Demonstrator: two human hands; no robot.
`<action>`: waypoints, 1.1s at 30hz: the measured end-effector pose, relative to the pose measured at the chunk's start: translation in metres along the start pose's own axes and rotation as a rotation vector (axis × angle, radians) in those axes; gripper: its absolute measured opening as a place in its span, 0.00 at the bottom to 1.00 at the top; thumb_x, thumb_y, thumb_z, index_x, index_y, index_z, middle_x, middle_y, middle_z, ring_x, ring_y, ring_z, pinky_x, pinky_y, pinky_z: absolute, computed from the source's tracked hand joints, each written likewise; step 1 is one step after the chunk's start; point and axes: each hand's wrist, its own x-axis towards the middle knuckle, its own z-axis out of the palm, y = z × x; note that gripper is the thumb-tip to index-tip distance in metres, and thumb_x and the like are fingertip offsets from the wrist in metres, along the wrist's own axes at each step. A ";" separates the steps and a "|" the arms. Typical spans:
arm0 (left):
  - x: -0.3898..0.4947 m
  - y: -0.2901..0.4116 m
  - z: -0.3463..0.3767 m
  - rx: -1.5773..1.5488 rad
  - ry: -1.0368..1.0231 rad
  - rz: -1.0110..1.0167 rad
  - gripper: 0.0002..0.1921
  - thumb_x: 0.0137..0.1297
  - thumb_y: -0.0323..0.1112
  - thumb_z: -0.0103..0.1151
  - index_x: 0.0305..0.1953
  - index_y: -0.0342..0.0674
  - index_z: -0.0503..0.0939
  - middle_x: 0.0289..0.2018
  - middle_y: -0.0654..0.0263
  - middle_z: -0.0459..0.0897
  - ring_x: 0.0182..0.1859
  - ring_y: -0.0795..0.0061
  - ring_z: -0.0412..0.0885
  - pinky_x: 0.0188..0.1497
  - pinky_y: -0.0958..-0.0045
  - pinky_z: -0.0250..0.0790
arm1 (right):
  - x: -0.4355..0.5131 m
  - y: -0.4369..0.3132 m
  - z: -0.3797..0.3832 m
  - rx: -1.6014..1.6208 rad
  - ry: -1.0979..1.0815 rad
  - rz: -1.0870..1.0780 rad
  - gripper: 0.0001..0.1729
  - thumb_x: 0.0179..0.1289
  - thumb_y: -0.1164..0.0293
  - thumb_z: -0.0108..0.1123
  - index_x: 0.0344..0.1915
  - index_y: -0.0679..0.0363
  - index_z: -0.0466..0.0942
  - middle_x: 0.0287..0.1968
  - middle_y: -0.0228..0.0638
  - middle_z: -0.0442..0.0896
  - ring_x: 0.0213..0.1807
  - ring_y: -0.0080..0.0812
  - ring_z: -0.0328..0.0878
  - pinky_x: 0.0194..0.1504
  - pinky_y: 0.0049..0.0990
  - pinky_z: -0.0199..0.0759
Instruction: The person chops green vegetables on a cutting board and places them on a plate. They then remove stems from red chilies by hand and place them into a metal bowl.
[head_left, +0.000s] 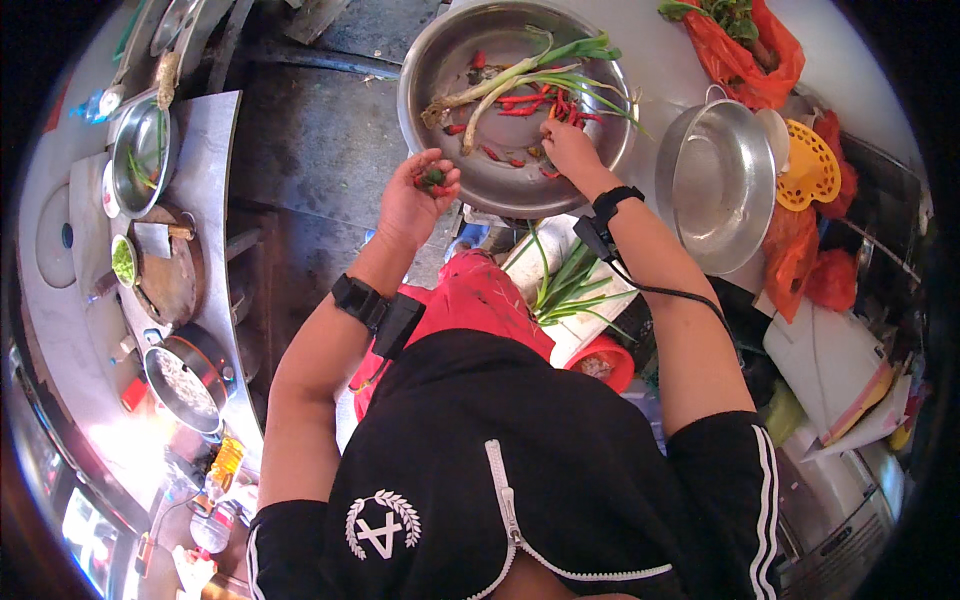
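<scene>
A wide stainless steel basin lies before me with several red chillies and scallions with roots in it. My left hand, palm up at the basin's near left rim, cups a few red chillies with a green piece. Over the basin's right side is my right hand. Its bent fingertips touch the chilli heap, and whether they grip one is hidden. A few loose chillies are scattered on the basin floor, near the scallion roots.
An oval metal pan stands right of the basin, near a yellow perforated tray and red plastic bags. Scallion leaves lie below. The left counter holds a cleaver on a round chopping board and a pot.
</scene>
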 end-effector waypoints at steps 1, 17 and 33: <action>0.000 0.000 0.000 0.006 0.002 0.008 0.15 0.63 0.42 0.46 0.44 0.38 0.71 0.38 0.60 0.77 0.42 0.63 0.76 0.43 0.65 0.71 | -0.002 -0.004 0.000 -0.019 0.014 0.007 0.12 0.52 0.66 0.58 0.35 0.62 0.73 0.35 0.45 0.79 0.39 0.46 0.77 0.40 0.39 0.72; -0.002 0.005 -0.004 -0.146 -0.144 -0.050 0.31 0.66 0.56 0.29 0.57 0.35 0.64 0.57 0.50 0.67 0.58 0.53 0.66 0.58 0.57 0.60 | -0.013 -0.039 0.029 -0.124 -0.211 -0.032 0.19 0.51 0.64 0.60 0.42 0.58 0.70 0.39 0.44 0.78 0.42 0.45 0.76 0.41 0.40 0.71; 0.005 0.002 -0.005 0.033 -0.137 -0.047 0.24 0.67 0.50 0.35 0.55 0.37 0.66 0.54 0.54 0.71 0.55 0.59 0.70 0.54 0.59 0.64 | -0.018 -0.065 0.022 0.139 -0.119 0.057 0.11 0.46 0.70 0.59 0.32 0.59 0.75 0.30 0.43 0.79 0.33 0.44 0.77 0.36 0.36 0.71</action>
